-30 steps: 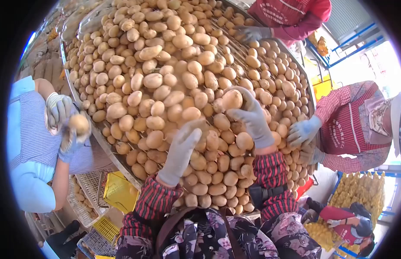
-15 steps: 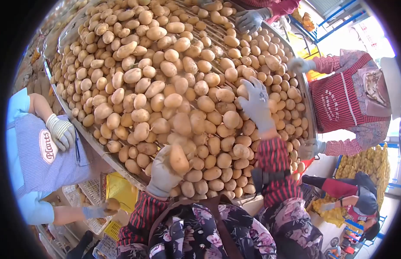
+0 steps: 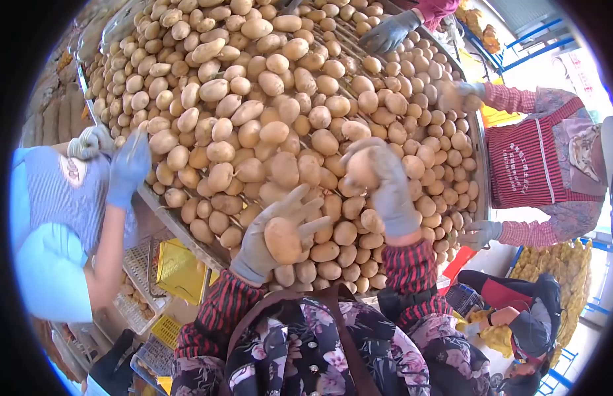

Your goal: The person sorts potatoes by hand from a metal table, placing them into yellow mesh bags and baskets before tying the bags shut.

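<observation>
My left hand point(image 3: 257, 249) is gloved in grey and turned palm up near the front edge of the heap. A potato point(image 3: 282, 241) rests in its palm, while the fingers are spread out around it. My right hand point(image 3: 393, 198), in a grey glove too, is over the middle right of the heap. Its fingers curl around another potato point(image 3: 361, 169), somewhat blurred by motion. Beneath both hands lies a thick layer of loose potatoes point(image 3: 217, 152) on a metal-edged sorting table point(image 3: 181, 232).
At the left edge stands a co-worker in a blue apron point(image 3: 62, 191). Across on the right is another in a red striped apron point(image 3: 527, 158); a grey-gloved hand point(image 3: 391, 32) reaches in at the top. Crates point(image 3: 143, 290) and a yellow bin point(image 3: 181, 270) stand lower left, filled net sacks point(image 3: 562, 270) lower right.
My right hand has closed on a potato and come slightly down and left. My left hand's fingers have spread under its potato. The left co-worker's blue-gloved hand has risen to the table edge.
</observation>
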Tool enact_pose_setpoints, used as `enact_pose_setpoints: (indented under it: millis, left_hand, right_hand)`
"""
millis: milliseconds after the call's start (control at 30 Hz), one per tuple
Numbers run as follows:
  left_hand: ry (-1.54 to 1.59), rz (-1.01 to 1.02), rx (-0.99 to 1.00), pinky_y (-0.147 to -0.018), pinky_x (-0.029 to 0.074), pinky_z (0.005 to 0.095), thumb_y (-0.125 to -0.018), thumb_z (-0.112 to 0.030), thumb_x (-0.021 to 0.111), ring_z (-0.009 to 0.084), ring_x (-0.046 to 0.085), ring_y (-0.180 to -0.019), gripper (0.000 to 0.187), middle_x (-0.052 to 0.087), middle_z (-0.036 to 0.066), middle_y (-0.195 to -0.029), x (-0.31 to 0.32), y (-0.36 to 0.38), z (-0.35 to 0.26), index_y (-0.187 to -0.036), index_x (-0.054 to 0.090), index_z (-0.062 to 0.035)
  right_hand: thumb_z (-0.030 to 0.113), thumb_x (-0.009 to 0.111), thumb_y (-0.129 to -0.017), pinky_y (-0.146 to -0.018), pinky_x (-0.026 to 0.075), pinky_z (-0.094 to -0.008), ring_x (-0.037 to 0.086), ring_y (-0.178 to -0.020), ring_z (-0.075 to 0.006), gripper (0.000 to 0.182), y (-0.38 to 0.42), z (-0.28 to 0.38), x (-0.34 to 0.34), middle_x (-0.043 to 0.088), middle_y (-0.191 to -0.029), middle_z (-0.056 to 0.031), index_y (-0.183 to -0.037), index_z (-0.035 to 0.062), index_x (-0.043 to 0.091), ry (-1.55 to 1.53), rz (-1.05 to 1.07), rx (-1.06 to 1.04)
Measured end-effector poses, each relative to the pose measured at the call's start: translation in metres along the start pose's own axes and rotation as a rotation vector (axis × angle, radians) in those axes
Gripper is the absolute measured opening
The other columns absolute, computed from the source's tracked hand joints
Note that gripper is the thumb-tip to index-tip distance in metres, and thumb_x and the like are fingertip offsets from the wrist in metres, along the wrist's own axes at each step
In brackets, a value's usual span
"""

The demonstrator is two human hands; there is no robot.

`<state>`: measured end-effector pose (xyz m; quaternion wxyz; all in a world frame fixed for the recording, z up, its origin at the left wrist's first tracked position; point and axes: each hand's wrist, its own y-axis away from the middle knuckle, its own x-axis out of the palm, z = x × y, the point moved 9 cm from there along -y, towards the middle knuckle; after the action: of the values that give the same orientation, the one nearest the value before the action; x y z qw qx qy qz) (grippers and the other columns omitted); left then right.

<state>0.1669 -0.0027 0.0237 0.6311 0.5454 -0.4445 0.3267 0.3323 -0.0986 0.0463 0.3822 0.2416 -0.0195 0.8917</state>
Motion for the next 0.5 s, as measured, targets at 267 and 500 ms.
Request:
enact_pose_setpoints:
  millis: [267,500]
  left_hand:
    - [0.199,0.133,-0.054,-0.076,0.057,0.0430,-0.104,-0.038,0.043,0.0334,0.062,-0.104,0.052,0.056,0.015,-0.133,-0.018,0.015,0.003,-0.150,0.039,-0.0134]
    - [0.041,0.054,0.229,-0.079,0.055,0.0452,-0.103,-0.048,0.042,0.0355,0.060,-0.113,0.056,0.056,0.017,-0.137,-0.081,0.043,-0.030,-0.144,0.044,-0.0094]
  right_hand:
    - [0.019,0.056,-0.094,-0.094,0.052,-0.0347,0.060,-0.113,-0.0237,0.043,0.013,-0.013,-0.024,0.060,-0.125,-0.0135,-0.132,0.0007,0.053,1.477,-0.350,-0.310]
    - [0.016,0.055,-0.088,-0.103,0.048,-0.0435,0.056,-0.123,-0.0314,0.056,0.004,-0.022,-0.023,0.054,-0.137,-0.0180,-0.141,-0.0007,0.046,0.520,-0.175,-0.076]
